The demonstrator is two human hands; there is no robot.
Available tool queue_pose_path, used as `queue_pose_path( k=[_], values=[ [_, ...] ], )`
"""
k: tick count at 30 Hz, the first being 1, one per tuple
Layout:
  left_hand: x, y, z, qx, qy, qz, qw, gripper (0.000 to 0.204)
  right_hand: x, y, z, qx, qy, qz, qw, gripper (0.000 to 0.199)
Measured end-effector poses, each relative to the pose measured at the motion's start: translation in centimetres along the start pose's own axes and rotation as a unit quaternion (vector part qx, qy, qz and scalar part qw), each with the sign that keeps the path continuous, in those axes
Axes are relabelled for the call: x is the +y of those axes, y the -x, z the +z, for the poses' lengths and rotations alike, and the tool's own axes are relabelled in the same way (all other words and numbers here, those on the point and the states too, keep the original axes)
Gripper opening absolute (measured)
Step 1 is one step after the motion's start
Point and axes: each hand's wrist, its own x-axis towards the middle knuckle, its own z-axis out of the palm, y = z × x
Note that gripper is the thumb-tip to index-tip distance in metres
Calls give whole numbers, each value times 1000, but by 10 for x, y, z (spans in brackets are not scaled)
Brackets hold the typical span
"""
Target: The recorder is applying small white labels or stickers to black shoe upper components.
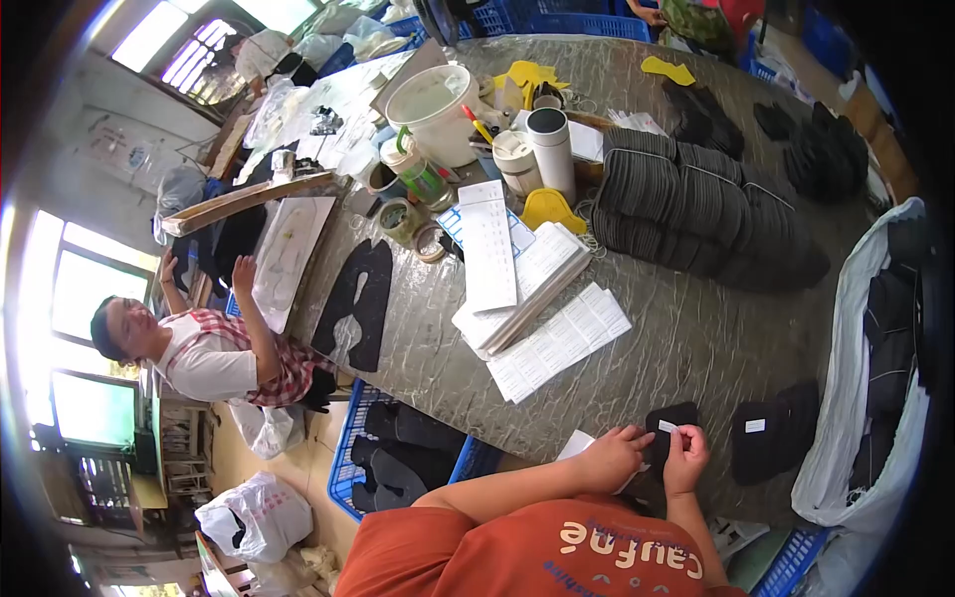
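Pinching small white label (667, 426) on black piece (672, 415); left hand (609, 458), right hand (684, 458) partly cover it.

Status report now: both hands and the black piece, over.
Left hand and right hand pinch small white label on black piece. More black pieces lie beside. Nothing blocks.

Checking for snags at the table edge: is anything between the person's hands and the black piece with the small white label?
Nothing visible. The right hand and left hand both already touch the black piece, fingers at its small white label.
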Motion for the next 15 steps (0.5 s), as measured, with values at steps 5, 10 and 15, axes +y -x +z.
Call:
queue_pose_path(
  k=[5,10,15],
  values=[
    [-4,-2,-3,-5,-23,9,1000,23,-5,0,5,5,5,-13,1000,8],
    [1,-9,-10,-55,-52,10,997,26,-3,2,4,7,7,-17,1000,8],
    [1,-18,-14,-83,-71,10,994,26,-9,0,5,11,12,-26,1000,8]
  ],
)
